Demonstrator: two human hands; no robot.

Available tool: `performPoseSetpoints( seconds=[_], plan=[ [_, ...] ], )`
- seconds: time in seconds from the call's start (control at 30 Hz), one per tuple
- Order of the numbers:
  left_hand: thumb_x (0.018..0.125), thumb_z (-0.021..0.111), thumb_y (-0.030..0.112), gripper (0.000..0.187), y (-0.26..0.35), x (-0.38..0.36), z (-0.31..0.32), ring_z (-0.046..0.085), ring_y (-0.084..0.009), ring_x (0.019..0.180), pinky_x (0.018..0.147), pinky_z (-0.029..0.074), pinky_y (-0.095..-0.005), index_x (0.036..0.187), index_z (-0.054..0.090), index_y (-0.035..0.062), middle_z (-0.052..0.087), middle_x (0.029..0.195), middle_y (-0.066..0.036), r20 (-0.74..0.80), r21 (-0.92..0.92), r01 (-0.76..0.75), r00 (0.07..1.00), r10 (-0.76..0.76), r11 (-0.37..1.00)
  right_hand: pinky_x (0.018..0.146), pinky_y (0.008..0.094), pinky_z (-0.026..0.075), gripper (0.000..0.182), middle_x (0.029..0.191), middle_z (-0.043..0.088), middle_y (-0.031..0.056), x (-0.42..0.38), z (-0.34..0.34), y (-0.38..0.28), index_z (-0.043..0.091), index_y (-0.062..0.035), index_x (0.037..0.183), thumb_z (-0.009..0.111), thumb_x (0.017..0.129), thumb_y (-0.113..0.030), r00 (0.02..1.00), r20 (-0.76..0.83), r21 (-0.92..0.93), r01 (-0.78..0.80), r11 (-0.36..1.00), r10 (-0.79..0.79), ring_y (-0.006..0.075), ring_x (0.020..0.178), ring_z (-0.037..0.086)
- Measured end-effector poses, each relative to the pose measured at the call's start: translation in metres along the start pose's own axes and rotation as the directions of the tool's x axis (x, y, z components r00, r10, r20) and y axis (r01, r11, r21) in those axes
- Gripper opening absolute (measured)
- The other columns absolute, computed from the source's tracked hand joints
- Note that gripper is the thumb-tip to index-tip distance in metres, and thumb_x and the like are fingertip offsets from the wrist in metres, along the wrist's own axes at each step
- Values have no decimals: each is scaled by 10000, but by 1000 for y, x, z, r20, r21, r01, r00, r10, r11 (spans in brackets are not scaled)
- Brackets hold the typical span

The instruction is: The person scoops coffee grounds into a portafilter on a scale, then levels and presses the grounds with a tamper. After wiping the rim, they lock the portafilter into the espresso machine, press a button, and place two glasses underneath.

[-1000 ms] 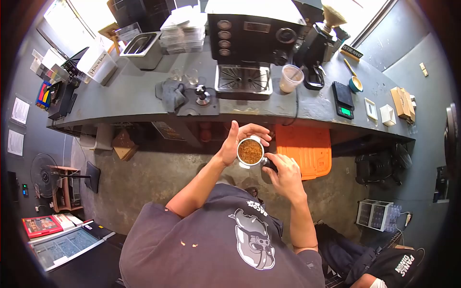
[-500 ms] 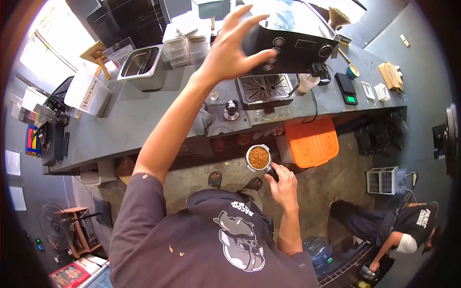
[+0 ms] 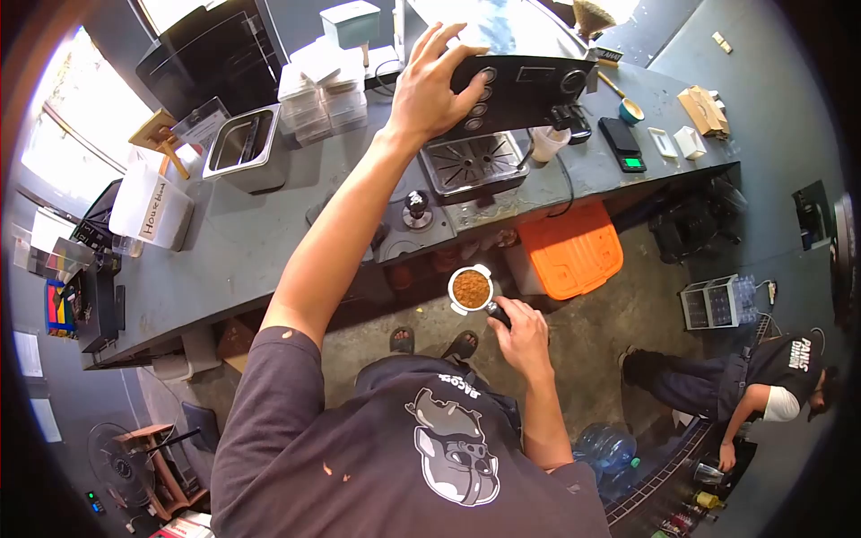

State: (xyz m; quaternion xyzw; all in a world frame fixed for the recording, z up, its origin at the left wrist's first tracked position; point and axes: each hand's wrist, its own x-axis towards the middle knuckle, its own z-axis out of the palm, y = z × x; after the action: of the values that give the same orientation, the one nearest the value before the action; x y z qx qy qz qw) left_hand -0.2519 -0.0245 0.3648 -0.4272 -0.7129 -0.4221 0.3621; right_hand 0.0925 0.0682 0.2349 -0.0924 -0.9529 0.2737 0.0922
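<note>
My left hand [image 3: 434, 90] lies at the left end of the black espresso machine [image 3: 520, 90]. Its fingers stretch over the machine's top edge, and the thumb is at the uppermost round button [image 3: 487, 74]. Down in front of the counter, my right hand [image 3: 524, 337] grips the black handle of a portafilter [image 3: 451, 290]. The basket faces up, filled with loose brown ground coffee [image 3: 471, 289]. A tamper [image 3: 417, 208] with a black knob stands on the counter near the machine's drip tray [image 3: 475, 166].
On the counter [image 3: 242, 233] are a steel container [image 3: 242, 148], a "House blend" tub [image 3: 154, 211], stacked clear boxes [image 3: 323, 99], a plastic cup [image 3: 547, 143] and a scale [image 3: 621, 143]. An orange-lidded bin [image 3: 571, 251] sits below. Another person [image 3: 762, 377] works at right.
My left hand has come down onto the machine's edge, its thumb now at the top button. My right hand still holds the portafilter. The camera view has shifted slightly.
</note>
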Motion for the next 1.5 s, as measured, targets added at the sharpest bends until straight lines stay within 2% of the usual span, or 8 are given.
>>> performPoseSetpoints(
  seconds=[0.37, 0.53, 0.67, 0.83, 1.2, 1.27, 1.37, 1.5],
  plan=[
    [891, 683, 190, 368, 4, -57, -8, 510, -373, 1304, 1096, 397, -426, 1227, 635, 48, 550, 1395, -182, -287, -268, 195, 919, -272, 943, 832, 421, 461, 329, 1006, 691, 95, -7, -13, 15, 661, -92, 1140, 727, 830, -179, 1000, 28, 11, 13, 1000, -14, 301, 979, 643],
    [858, 748, 295, 440, -32, -209, -61, 537, -356, 1234, 1091, 381, -437, 1206, 634, 52, 596, 1265, -151, -197, 286, 505, 863, -465, 815, 857, 434, 480, 351, 1041, 693, 150, -4, -12, 24, 659, -44, 1145, 731, 817, -145, 994, 99, 52, -49, 997, 44, 357, 995, 642],
    [756, 807, 260, 428, 1, -298, -83, 542, -391, 1193, 1059, 406, -475, 1124, 655, 104, 592, 1251, -169, 194, 583, 323, 836, -513, 746, 831, 431, 465, 334, 1014, 690, 114, 1, 7, 33, 656, -74, 1143, 722, 831, -175, 995, 97, 62, -42, 997, 36, 322, 985, 643],
    [731, 677, -46, 272, -38, -324, -135, 563, -396, 1159, 1008, 441, -467, 987, 630, 33, 615, 1201, -191, -38, 499, 578, 759, -649, 646, 837, 433, 467, 329, 1025, 688, 121, 18, 24, 32, 655, -70, 1143, 714, 843, -191, 992, 126, 85, -11, 996, 0, 327, 998, 643],
    [886, 699, 204, 336, 31, -319, -129, 482, -408, 1223, 1054, 356, -523, 1148, 579, 32, 551, 1229, -191, -299, 450, 598, 800, -519, 663, 911, 433, 505, 387, 1120, 675, 191, 41, 103, 0, 598, -35, 1216, 662, 845, -124, 982, 181, 274, -108, 956, 59, 367, 1058, 653],
    [944, 600, 129, 150, 84, -340, -91, 541, -308, 1015, 938, 423, -423, 1034, 570, 14, 565, 1013, -145, -283, 34, 783, 604, -745, 622, 932, 440, 499, 414, 1149, 663, 205, 43, 117, -7, 576, -22, 1246, 659, 848, -106, 981, 186, 324, -112, 939, 53, 379, 1086, 641],
    [1071, 292, 524, 584, 133, -386, -47, 593, -218, 940, 877, 477, -369, 1121, 577, 17, 612, 1014, -102, 316, -329, 916, -124, -941, -231, 944, 460, 483, 431, 1163, 636, 228, 45, 139, -18, 555, -10, 1266, 655, 855, -93, 992, 118, 368, -89, 925, 48, 408, 1095, 615],
    [979, 186, 736, 822, 145, -367, -30, 605, -219, 1143, 969, 492, -374, 1386, 491, 91, 609, 1266, -106, 726, -370, 590, -299, -619, -718, 965, 465, 473, 455, 1198, 624, 245, 51, 158, -29, 550, 20, 1280, 671, 860, -105, 987, 96, 387, -157, 908, 130, 421, 1124, 599]
  ],
)
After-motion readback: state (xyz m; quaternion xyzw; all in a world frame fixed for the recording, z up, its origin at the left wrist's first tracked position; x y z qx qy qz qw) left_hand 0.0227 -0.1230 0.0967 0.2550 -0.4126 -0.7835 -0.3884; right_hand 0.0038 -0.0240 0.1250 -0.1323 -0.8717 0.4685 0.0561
